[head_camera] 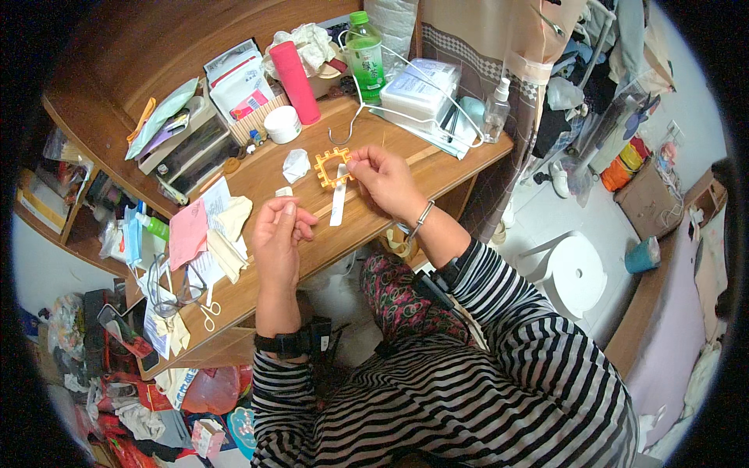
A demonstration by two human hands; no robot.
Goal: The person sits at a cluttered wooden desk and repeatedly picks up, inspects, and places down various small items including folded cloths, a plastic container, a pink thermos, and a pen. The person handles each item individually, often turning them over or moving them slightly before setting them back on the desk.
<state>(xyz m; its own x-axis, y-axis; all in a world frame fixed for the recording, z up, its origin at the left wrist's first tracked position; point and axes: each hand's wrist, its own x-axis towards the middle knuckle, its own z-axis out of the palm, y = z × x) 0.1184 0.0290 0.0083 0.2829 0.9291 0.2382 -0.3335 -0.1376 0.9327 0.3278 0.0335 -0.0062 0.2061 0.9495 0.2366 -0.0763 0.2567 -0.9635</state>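
Note:
My right hand (383, 181) pinches an orange toothed plastic frame (322, 169) between thumb and fingers, above the wooden desk (287, 257). The frame has square notches along its edge and an open middle. Below it, a narrow white strip (337, 205) lies on the desk, its upper end partly overlapped by the frame. My left hand (282, 225) hovers to the left with fingers loosely curled and nothing visible in it. Just beyond its fingertips is a small pale piece (284, 191). A crumpled white tissue (296, 165) rests behind the two hands.
A white wire hanger (404, 111), green tea bottle (365, 58), clear spray bottle (497, 111), white jar (282, 124) and pink cylinder (295, 82) stand or lie at the back. Leftward are papers (188, 231), eyeglasses (190, 286) and scissors (209, 316). A white stool (576, 275) stands at right.

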